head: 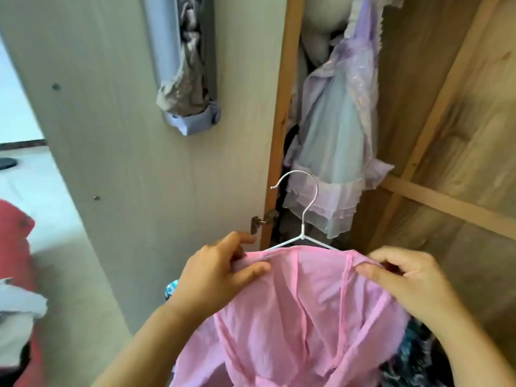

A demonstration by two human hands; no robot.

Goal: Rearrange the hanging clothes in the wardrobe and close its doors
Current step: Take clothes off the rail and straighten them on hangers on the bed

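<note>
Left hand (220, 270) and right hand (405, 277) each pinch a shoulder of the pink garment (301, 311) between thumb and fingers, white hanger (303, 216) between them

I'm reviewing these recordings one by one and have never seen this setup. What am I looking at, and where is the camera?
No machine here: a person wears one camera on the head, looking forward and down at their own bare hands. The left hand and right hand each pinch a shoulder of a pink garment that sits on a white hanger. Ahead is an open wardrobe: its door swung to the left, and a lilac dress hanging inside.
</note>
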